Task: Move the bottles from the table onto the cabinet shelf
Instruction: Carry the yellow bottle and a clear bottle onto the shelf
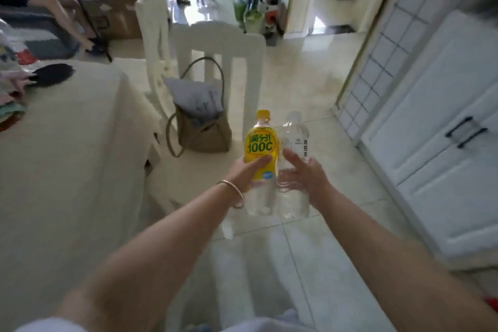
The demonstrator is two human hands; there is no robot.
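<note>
Both arms are stretched out over the tiled floor (310, 237), each hand carrying a bottle held upright in the air, the two bottles side by side and touching; the left hand (249, 170), a thin bangle (237, 194) at its wrist, is wrapped around the middle of the yellow-labelled bottle (260, 143), thumb laid across the front of the label, the other fingers hidden behind it; the right hand (307, 172) grips the clear bottle (295, 137) from the right, thumb pointing up along its front, fingers curled around the far side and showing through the plastic; the yellow cap stands above the left thumb; the table (67, 156) lies off to the left, a white chair (221, 43) with a brown bag (204, 132) on its seat stands just beyond the bottles; the white cabinet (444, 129) is to the right, doors closed.
</note>
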